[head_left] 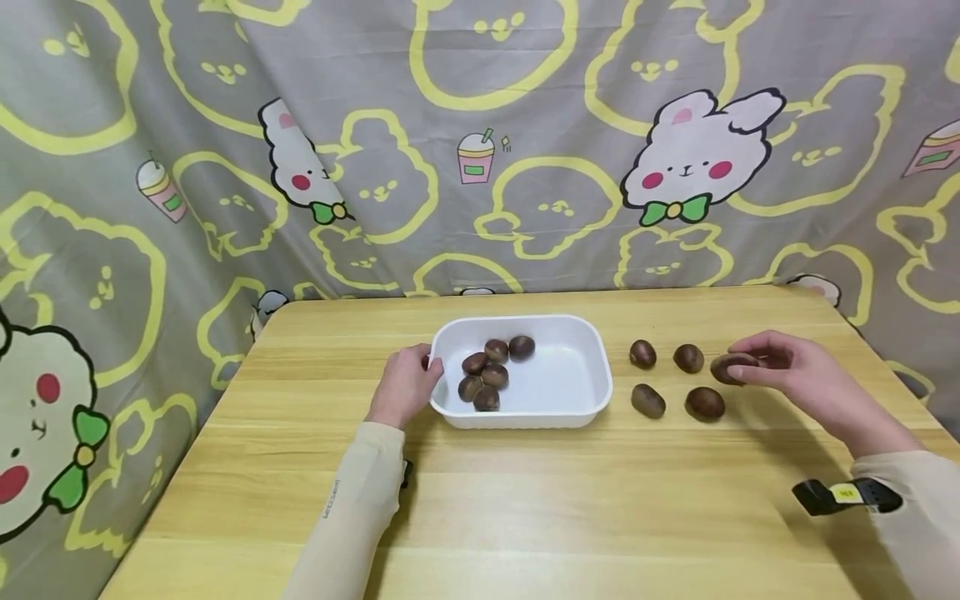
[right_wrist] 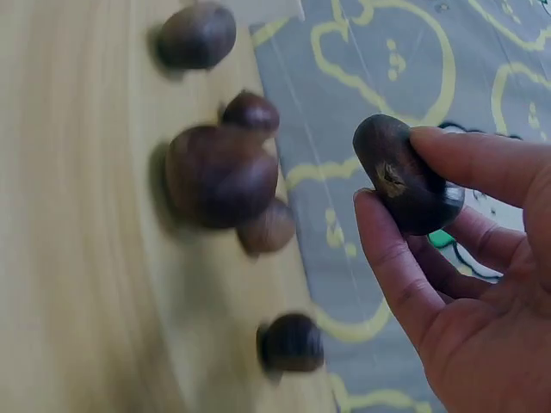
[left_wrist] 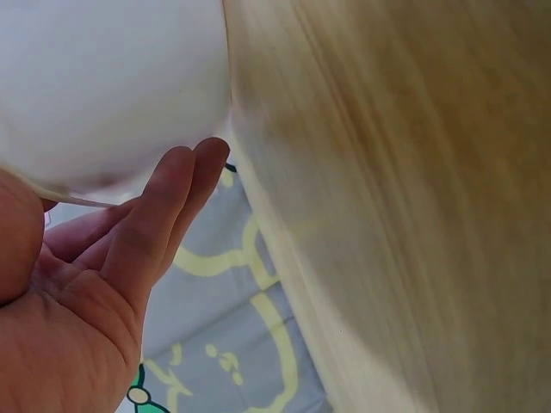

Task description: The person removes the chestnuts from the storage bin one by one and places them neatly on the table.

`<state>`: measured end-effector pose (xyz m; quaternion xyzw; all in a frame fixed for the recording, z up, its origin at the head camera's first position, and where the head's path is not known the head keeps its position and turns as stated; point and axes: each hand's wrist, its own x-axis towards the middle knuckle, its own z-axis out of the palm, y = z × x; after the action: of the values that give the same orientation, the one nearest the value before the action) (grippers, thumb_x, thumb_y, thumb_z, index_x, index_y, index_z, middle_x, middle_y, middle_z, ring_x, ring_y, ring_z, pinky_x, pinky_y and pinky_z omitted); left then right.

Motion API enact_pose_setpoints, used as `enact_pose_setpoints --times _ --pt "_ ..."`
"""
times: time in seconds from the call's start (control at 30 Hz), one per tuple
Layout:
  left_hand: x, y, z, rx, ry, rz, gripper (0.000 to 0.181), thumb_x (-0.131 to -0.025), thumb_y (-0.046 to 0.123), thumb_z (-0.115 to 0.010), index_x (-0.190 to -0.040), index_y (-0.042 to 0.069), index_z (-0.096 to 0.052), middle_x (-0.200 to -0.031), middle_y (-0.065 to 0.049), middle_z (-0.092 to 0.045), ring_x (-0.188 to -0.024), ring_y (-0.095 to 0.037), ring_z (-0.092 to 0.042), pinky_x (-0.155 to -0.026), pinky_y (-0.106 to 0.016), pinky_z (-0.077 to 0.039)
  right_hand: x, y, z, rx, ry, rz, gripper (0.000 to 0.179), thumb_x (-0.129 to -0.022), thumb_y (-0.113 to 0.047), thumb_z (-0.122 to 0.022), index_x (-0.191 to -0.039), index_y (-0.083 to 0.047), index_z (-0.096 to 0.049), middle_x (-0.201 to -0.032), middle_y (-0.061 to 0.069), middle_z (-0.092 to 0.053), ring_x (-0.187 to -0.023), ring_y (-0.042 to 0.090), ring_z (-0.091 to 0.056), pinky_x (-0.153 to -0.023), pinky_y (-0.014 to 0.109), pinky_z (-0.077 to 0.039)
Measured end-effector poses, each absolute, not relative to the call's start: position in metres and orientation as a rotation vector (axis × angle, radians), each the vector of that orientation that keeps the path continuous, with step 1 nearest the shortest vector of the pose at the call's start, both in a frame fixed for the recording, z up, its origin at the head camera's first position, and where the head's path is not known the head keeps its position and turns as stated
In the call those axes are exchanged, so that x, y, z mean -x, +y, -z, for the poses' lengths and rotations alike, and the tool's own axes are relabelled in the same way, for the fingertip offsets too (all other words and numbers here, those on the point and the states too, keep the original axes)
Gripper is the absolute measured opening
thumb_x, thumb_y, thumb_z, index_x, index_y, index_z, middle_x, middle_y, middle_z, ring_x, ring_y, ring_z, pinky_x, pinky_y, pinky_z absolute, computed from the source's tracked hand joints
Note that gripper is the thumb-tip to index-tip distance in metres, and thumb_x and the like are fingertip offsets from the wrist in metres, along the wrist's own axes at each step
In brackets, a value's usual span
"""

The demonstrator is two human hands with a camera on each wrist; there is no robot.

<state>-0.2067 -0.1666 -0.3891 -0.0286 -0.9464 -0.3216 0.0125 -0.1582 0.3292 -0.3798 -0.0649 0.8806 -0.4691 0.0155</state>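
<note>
My left hand (head_left: 405, 383) holds the left end of a white plastic tray (head_left: 573, 375), thumb at the rim and fingers along the outer wall. In the left wrist view those fingers (left_wrist: 142, 232) lie nearly straight against the tray. Several brown chestnuts (head_left: 495, 375) sit together in its left half. My right hand (head_left: 795, 375) pinches a dark chestnut (right_wrist: 405, 176) between thumb and fingertips, a pale scar showing on its side. Several more chestnuts (head_left: 705, 404) lie on the table right of the tray; one is overlapped by the held chestnut in the head view.
The tray and chestnuts are on a light wood-grain table (head_left: 510, 500). A grey curtain (head_left: 555, 242) with yellow outlines and rabbit faces hangs behind its back edge and along the left. A black strap (head_left: 847, 495) is around my right wrist.
</note>
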Motion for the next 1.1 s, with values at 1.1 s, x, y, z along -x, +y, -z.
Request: enact_pose_setpoints --times 1.1 --pt "0.206 -0.164 0.387 0.053 -2.973 1.002 0.028 -0.096 0.013 -0.055 -0.116 -0.002 -0.068 -0.09 -0.013 -0.068 -0.08 -0.021 -0.063 -0.066 -0.032 -0.055 0.149 0.36 0.418 0.069 2.817 1.066 0.04 -0.095 -0.026 -0.067 -0.116 0.007 -0.06 -0.101 0.01 -0.065 -0.081 0.001 -0.053 -0.064 0.021 -0.044"
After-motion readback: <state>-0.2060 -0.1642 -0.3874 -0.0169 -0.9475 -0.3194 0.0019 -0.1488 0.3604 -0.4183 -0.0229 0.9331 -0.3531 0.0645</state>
